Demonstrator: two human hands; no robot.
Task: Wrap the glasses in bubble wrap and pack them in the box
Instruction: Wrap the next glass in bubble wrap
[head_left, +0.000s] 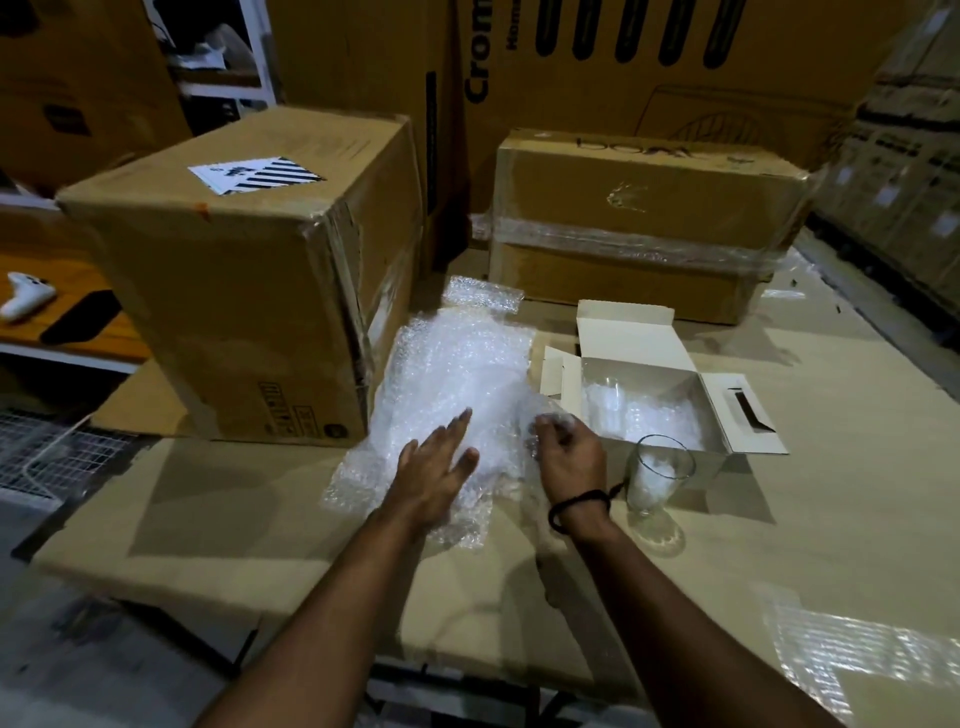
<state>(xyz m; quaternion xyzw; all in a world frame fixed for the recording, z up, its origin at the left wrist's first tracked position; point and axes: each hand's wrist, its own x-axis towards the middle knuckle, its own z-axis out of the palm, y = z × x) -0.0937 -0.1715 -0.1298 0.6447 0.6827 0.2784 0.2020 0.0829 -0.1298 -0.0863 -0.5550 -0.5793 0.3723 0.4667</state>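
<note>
A sheet of bubble wrap (457, 374) lies on the cardboard-covered table. My left hand (436, 467) lies flat on it with straight fingers. My right hand (569, 457) has its fingers curled round the sheet's right edge, where something clear seems to be rolled in; I cannot tell whether it is a glass. A clear tall glass (655, 480) stands upright just right of my right wrist. Behind it sits a small white box (727, 410), open, with wrapped glasses inside.
A large brown carton (244, 291) stands at the left, close behind the bubble wrap. Another carton bound in plastic film (639, 228) is at the back right. A small loose roll of bubble wrap (483, 293) lies between them. Tall cartons wall off the back.
</note>
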